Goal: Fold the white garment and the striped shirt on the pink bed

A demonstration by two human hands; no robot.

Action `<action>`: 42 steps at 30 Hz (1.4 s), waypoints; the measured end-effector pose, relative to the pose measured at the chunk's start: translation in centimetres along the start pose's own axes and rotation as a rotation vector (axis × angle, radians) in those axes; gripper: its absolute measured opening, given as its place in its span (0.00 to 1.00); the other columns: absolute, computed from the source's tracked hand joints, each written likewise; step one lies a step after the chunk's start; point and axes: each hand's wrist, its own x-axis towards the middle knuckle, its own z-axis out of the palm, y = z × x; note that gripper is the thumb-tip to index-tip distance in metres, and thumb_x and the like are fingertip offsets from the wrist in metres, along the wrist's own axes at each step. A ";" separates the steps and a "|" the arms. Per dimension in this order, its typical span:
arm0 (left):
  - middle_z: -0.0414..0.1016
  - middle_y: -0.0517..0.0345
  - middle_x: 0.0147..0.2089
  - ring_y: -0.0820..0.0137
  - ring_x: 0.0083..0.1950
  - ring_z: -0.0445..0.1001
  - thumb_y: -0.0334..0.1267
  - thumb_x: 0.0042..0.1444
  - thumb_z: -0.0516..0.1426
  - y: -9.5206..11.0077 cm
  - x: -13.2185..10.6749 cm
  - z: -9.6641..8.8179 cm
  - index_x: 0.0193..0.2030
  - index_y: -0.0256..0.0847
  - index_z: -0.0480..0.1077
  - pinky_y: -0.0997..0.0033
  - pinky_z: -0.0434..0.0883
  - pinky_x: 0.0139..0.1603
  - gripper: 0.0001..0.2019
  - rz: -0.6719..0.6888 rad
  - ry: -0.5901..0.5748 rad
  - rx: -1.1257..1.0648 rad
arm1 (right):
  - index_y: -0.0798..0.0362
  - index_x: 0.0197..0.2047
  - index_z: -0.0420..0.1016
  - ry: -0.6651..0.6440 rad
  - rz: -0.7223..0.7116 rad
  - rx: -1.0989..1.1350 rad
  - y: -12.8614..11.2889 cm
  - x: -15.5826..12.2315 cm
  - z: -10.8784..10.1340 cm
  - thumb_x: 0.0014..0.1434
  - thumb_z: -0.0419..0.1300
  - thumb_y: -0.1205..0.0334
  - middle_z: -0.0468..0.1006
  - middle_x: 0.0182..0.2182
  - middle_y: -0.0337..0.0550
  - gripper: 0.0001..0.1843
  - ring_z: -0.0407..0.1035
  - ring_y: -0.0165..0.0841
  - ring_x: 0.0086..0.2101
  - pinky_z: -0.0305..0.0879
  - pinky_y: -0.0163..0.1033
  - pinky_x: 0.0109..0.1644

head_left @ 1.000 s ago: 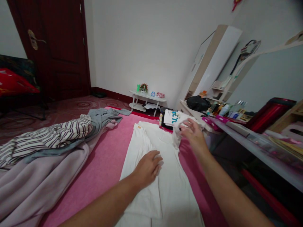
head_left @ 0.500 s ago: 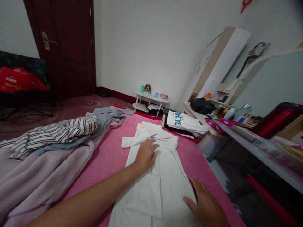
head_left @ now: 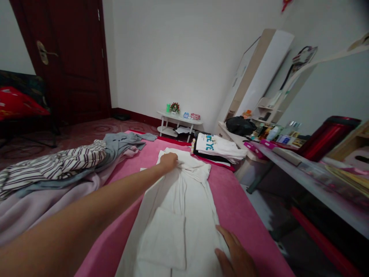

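Observation:
A white long-sleeved shirt point(head_left: 198, 207) lies stretched out in front of me, one sleeve folded down along its middle with the cuff towards me. My left hand point(head_left: 169, 161) reaches far forward to the upper left of the shirt, near the collar. Its fingers are closed on the white cloth, their tips hidden from me. Close by on the right, my right hand point(head_left: 236, 254) rests at the shirt's lower side edge. Its thumb and fingers are apart, touching the fabric without gripping it.
Pink bedding point(head_left: 227, 192) lies beneath the shirt. On the left are a striped garment point(head_left: 57, 159), a grey garment point(head_left: 122, 144) and a pale pink blanket point(head_left: 66, 200). A pile of folded clothes point(head_left: 219, 146) sits at the far right, beside a cluttered desk point(head_left: 311, 188).
My left hand has moved forward from the shirt's middle to near its collar and closed on cloth. The left sleeve, stretched sideways before, now mostly lies behind my forearm. My right hand stays by the edge.

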 end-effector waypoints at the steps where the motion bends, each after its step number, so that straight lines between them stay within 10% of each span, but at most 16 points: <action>1: 0.77 0.47 0.41 0.58 0.47 0.73 0.34 0.50 0.57 0.2 0.4 -0.6 0.35 0.37 0.76 0.63 0.67 0.47 0.08 -0.001 0.013 -0.047 | 0.54 0.57 0.68 0.017 -0.008 0.027 -0.2 0.0 -0.2 0.59 0.50 0.58 0.73 0.53 0.51 0.24 0.69 0.38 0.52 0.66 0.39 0.55; 12: 0.65 0.58 0.19 0.74 0.19 0.63 0.39 0.49 0.54 2.7 3.4 -10.1 0.26 0.34 0.69 0.75 0.61 0.22 0.09 0.013 0.070 -0.668 | 0.48 0.54 0.68 0.144 -0.120 0.322 -7.3 1.4 -2.9 0.59 0.54 0.57 0.74 0.47 0.46 0.19 0.70 0.36 0.48 0.69 0.36 0.49; 19: 0.68 0.54 0.21 0.65 0.26 0.70 0.37 0.44 0.58 -3.4 1.8 -12.7 0.24 0.35 0.70 0.70 0.65 0.28 0.06 -0.249 0.123 -0.393 | 0.50 0.50 0.70 -0.213 -0.200 0.385 -10.5 2.0 -1.8 0.53 0.58 0.59 0.75 0.39 0.42 0.20 0.71 0.31 0.31 0.68 0.34 0.37; 24: 0.74 0.45 0.45 0.54 0.50 0.71 0.29 0.45 0.56 -6.9 -2.1 -9.5 0.36 0.37 0.76 0.58 0.66 0.50 0.11 -0.145 0.177 0.207 | 0.51 0.42 0.74 -0.059 -0.102 0.386 -10.1 6.5 -1.7 0.58 0.55 0.57 0.76 0.38 0.44 0.12 0.71 0.33 0.37 0.66 0.34 0.38; 30: 0.66 0.48 0.59 0.61 0.58 0.65 0.32 0.53 0.55 -5.4 -5.7 -1.2 0.54 0.43 0.69 0.61 0.62 0.58 0.20 0.264 0.171 0.145 | 0.56 0.39 0.75 0.276 -0.042 0.458 -6.9 17.9 0.5 0.52 0.53 0.59 0.78 0.37 0.49 0.15 0.72 0.38 0.38 0.68 0.41 0.43; 36: 0.70 0.47 0.56 0.62 0.57 0.67 0.38 0.59 0.52 -6.1 -4.8 3.0 0.58 0.39 0.65 0.65 0.63 0.57 0.19 0.084 0.234 -0.074 | 0.58 0.51 0.68 0.325 0.032 0.414 -5.6 26.6 3.4 0.52 0.49 0.63 0.77 0.35 0.47 0.23 0.73 0.35 0.30 0.68 0.37 0.32; 42: 0.75 0.51 0.47 0.64 0.50 0.71 0.41 0.58 0.54 -7.7 -3.4 4.2 0.49 0.41 0.72 0.67 0.64 0.52 0.15 -0.055 0.249 -0.122 | 0.51 0.60 0.62 0.223 0.118 -0.191 -6.2 29.8 4.0 0.56 0.55 0.60 0.78 0.39 0.51 0.27 0.72 0.42 0.40 0.64 0.45 0.42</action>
